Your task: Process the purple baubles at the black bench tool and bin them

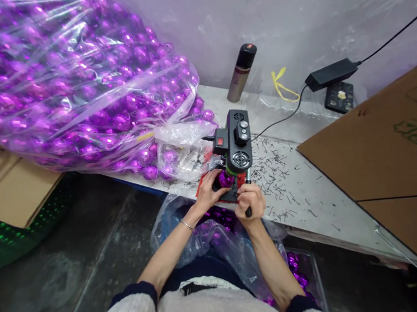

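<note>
A small black bench machine (pixel 240 139) with round vents, knobs and a red switch stands at the table's front edge. Under its head sits a shiny purple ball (pixel 225 179), held there by my left hand (pixel 209 190), whose fingers and thumb curve around its near side. My right hand (pixel 250 201) is wrapped round the machine's lever (pixel 249 212), whose black end pokes out below my fist. The machine's base shows red and black between my hands. Where the machine meets the ball is hidden by the head.
A huge clear bag of purple balls (pixel 109 87) fills the left. Behind stand a tall bottle (pixel 242 73), a yellow tie (pixel 279 86) and a black power adapter (pixel 331 74). Thin dark scraps (pixel 274 168) litter the table. A cardboard box (pixel 390 154) leans in at right; an open plastic bag (pixel 218 238) hangs below my hands.
</note>
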{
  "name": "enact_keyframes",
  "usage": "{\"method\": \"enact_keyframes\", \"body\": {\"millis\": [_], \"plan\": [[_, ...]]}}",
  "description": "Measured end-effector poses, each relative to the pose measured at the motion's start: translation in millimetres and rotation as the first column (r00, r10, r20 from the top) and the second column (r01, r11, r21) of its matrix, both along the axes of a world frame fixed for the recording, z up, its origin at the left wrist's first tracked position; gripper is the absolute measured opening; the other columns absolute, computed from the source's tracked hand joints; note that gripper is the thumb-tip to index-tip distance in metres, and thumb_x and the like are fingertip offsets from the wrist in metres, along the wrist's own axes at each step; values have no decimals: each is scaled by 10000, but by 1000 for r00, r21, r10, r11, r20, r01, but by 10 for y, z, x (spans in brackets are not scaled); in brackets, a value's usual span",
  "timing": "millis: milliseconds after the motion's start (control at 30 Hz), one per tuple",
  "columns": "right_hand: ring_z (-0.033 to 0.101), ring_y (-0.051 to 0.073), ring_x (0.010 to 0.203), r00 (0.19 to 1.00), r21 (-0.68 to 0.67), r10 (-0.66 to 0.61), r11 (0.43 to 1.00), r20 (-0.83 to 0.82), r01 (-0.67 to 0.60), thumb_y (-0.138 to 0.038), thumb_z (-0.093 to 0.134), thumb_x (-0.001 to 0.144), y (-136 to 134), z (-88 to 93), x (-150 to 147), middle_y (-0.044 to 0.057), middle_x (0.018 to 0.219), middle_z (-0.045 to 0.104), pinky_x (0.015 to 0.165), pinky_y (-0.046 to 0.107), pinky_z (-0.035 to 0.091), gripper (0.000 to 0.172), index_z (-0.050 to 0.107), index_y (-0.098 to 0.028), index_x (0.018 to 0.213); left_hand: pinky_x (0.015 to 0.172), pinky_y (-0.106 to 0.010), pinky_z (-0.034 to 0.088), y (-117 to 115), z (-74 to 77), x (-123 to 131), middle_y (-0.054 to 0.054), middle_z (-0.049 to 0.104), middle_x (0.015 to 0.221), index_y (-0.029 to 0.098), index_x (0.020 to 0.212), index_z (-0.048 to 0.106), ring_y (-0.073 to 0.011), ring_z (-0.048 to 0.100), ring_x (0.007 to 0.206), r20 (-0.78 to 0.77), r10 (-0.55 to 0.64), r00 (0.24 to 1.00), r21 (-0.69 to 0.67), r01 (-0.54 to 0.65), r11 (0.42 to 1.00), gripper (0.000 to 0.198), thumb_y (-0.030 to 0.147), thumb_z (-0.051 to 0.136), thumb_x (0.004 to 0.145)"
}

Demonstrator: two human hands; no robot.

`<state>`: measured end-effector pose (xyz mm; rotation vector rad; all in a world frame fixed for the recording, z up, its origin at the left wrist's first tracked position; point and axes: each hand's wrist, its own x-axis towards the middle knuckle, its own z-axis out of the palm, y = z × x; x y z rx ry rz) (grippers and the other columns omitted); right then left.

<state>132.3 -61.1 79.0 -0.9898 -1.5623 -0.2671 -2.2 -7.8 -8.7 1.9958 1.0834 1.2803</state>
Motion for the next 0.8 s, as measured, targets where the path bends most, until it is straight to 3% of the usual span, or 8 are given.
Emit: {"method": "enact_keyframes", "body": {"millis": [133,233,367,500,567,633,733,800], "plan": [[592,148,666,995,-145,-43,989,-93,29,-141,439,950,-60,350,-24,12,708,601,622,306,453,242,513,-232,738,1097,-522,486,-38,34,7,-153,658,1314,216,1401,520,-305,614,1277,-16,0,1000,45,1,999,625,472,734,872],[593,147,678,992,-186,-25,983,-123,2,-122,448,948,-70,513,-18,8,695,595,641,305,448,251,518,-230,732,1080,-508,503,-231,85,-68,-163,625,1346,229,1483,428,-292,603,1285,-12,13,1000,155,-11,988,658,397,704,910],[592,138,657,998,-144,15,989,-58,-23,-96,475,927,-80,449,6,5,710,618,629,290,449,236,535,-225,739,999,-460,552,-690,98,-303,-171,582,1379,263,1490,436,-275,600,1273,-205,-77,976,273,132,953,567,248,618,954],[600,137,641,1000,-106,12,994,-9,-13,-92,482,914,-80,307,14,5,725,637,620,289,464,224,550,-223,746,982,-490,553,-968,71,-481,-194,576,1397,240,1397,548,-311,592,1275,-361,-143,921,260,247,933,499,406,644,937],[607,139,638,1000,-95,8,995,-7,-9,-97,476,919,-73,280,10,3,710,632,608,286,469,230,543,-225,740,1011,-511,535,-868,105,-514,-181,601,1385,245,1366,576,-309,596,1274,-350,-134,927,256,232,939,474,441,633,938],[607,138,633,1000,-82,5,997,-9,-6,-101,471,925,-64,277,5,0,695,620,590,280,469,240,528,-228,730,1057,-512,509,-575,191,-543,-150,635,1358,256,1350,590,-282,604,1274,-304,-41,952,254,122,959,379,325,560,979],[596,133,624,1000,-73,3,997,-18,-4,-96,471,924,-56,278,0,0,696,607,572,274,460,247,511,-229,720,1102,-502,479,101,379,-650,-151,664,1322,201,1328,603,-269,612,1267,-304,172,937,185,-118,976,379,179,439,987],[592,132,628,1000,-72,8,997,-25,-10,-86,476,916,-54,273,-1,0,706,608,578,275,458,238,515,-227,728,1065,-495,492,563,499,-775,-199,690,1241,126,1230,648,-302,645,1198,-451,239,860,88,-223,971,362,114,435,938]]}}
